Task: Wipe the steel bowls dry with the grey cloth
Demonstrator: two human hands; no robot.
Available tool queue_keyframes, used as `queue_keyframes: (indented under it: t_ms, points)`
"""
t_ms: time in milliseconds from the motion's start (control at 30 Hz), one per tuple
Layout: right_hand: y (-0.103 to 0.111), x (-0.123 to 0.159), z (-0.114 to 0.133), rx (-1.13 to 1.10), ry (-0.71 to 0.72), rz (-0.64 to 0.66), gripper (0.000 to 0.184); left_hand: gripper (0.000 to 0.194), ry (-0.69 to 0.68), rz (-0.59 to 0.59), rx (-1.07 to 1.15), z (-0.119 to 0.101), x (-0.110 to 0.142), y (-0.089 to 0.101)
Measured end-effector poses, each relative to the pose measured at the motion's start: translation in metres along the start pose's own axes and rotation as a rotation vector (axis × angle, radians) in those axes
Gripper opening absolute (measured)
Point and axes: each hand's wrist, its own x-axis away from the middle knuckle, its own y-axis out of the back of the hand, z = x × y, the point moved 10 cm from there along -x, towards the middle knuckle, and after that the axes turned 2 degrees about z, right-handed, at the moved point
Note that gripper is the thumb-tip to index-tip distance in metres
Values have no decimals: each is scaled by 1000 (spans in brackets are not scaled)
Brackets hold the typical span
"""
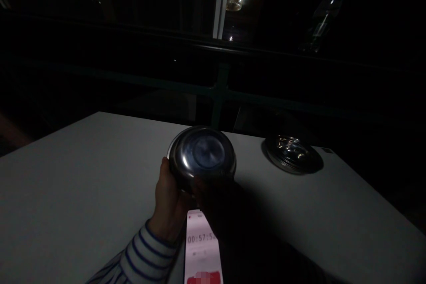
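A shiny steel bowl [208, 151] is held above the table, tilted so that its round base faces me. My left hand [169, 199], below a blue-striped cuff, grips its left rim, with the thumb along the side and the fingers out of sight beneath. In deep shadow, my right hand [213, 199] is at the bowl's near right edge. Its fingers barely show, so I cannot make out its grip or anything in it. Beneath my hands lies a lit phone [201, 248] showing a running time, partly covered by the dark right arm.
Several nested steel bowls [294, 155] sit near the far right edge of the white table [83, 177]. Past the table, a dark window with a pale frame strip [222, 2] rises. A clear plastic bottle [328, 13] stands at the upper right. The surroundings are very dark.
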Motion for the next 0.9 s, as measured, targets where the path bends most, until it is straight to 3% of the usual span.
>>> queue_keyframes:
  t_ms: [200,300,500,633,900]
  points:
    - [0,-7,-4,-6,-1,-39,34,37,-43,30,21,-3,1,-6]
    - [1,-5,-7,-3,-18,-57,34,37,-109,-32,9,-9,0,1]
    - [1,-2,-8,52,-97,-117,33,33,-71,-28,-5,-5,0,3]
    - [4,-4,-4,70,-47,-143,32,34,-73,-43,-39,-5,3,5]
    - [4,-7,-5,38,-69,-84,32,37,-54,8,-54,-4,5,-1]
